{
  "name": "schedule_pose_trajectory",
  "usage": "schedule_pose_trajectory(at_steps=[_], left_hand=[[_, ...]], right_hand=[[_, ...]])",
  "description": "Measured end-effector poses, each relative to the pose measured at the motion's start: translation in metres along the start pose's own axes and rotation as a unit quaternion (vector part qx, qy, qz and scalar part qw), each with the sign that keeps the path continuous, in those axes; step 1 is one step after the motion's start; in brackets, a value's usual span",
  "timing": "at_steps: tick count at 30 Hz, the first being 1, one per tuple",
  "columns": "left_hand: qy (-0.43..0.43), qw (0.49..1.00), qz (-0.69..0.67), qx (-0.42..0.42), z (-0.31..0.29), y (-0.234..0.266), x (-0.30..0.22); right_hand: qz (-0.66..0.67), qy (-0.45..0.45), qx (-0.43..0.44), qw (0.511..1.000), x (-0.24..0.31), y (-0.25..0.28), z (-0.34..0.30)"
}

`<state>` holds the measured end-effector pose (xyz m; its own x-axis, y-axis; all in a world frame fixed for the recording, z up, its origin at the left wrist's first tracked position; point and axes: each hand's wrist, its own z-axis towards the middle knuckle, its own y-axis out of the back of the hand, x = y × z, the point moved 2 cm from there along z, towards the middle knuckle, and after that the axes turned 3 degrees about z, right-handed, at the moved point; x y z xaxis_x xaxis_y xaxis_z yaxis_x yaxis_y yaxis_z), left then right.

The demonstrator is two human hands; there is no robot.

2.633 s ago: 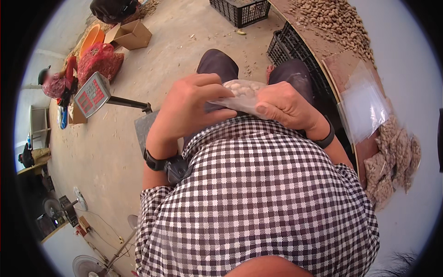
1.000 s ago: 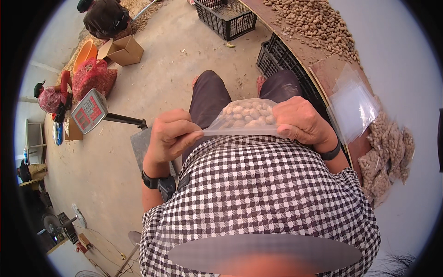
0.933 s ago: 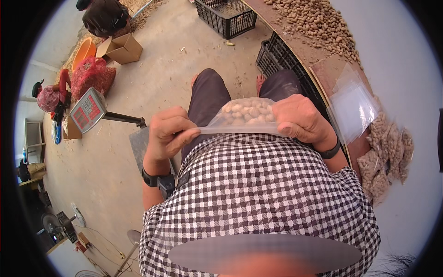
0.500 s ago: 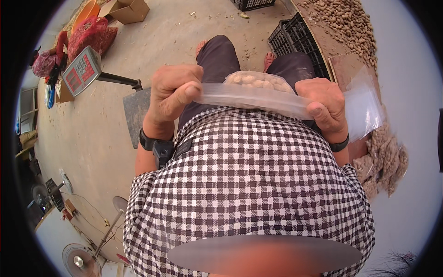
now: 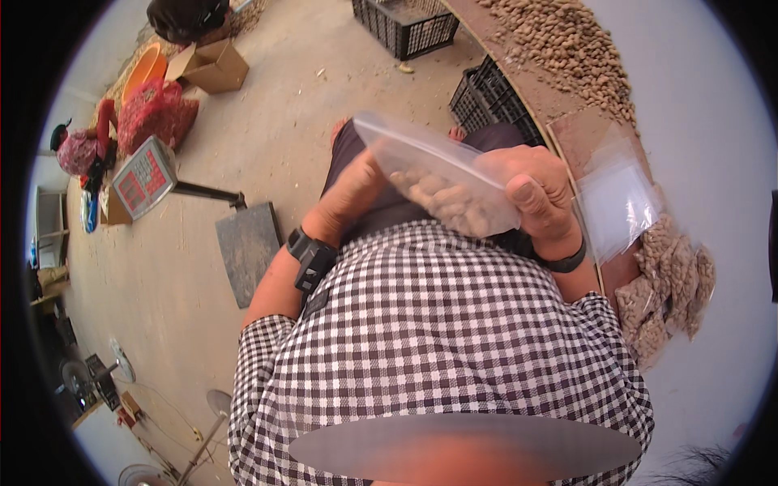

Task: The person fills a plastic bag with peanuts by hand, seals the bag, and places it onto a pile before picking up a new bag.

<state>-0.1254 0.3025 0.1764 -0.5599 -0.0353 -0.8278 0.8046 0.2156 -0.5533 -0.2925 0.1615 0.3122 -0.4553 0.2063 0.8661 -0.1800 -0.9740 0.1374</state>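
Observation:
A see-through zip bag [image 5: 438, 154] with tan, unshelled peanuts [image 5: 454, 202] in its lower part hangs tilted above my lap. My right hand [image 5: 539, 190] grips its right end, the thumb pressed on the near side. Its left end sticks up higher and is free at the corner. My left hand [image 5: 356, 186] is at the bag's left side, partly behind the film. Its fingers are blurred and hidden, so whether it grips the bag does not show.
At my right, a brown table [image 5: 519, 61] carries a heap of peanuts [image 5: 567, 49], flat empty bags [image 5: 616, 194] and filled bags [image 5: 668, 279]. Black crates [image 5: 494, 101] stand beside it. A platform scale [image 5: 247, 251] is at my left. Farther off are a carton [image 5: 215, 69], red mesh sack [image 5: 158, 117] and people.
The bag has gone from level, stretched between both hands, to tilted with its left end up. My left hand has left that corner and moved down and inward, behind the bag.

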Motion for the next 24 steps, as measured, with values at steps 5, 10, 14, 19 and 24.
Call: schedule_pose_trajectory(at_steps=[5, 10, 14, 19, 24], left_hand=[[-0.046, 0.762, 0.612, 0.208, 0.021, 0.007, 0.013], [0.100, 0.969, -0.132, 0.186, 0.029, -0.003, 0.034], [0.116, 0.944, -0.153, 0.267, 0.024, -0.012, 0.038], [0.131, 0.967, -0.050, 0.214, 0.029, -0.020, 0.030], [0.122, 0.976, -0.012, 0.181, 0.032, -0.028, 0.030]], right_hand=[[0.039, -0.009, -0.133, 0.990, 0.005, 0.002, 0.000], [0.216, -0.107, -0.221, 0.945, -0.018, 0.026, -0.012], [0.356, -0.136, -0.352, 0.855, -0.043, 0.037, -0.014], [0.322, -0.181, -0.270, 0.889, -0.059, 0.044, -0.040], [0.333, -0.107, -0.148, 0.925, -0.062, 0.049, -0.064]])
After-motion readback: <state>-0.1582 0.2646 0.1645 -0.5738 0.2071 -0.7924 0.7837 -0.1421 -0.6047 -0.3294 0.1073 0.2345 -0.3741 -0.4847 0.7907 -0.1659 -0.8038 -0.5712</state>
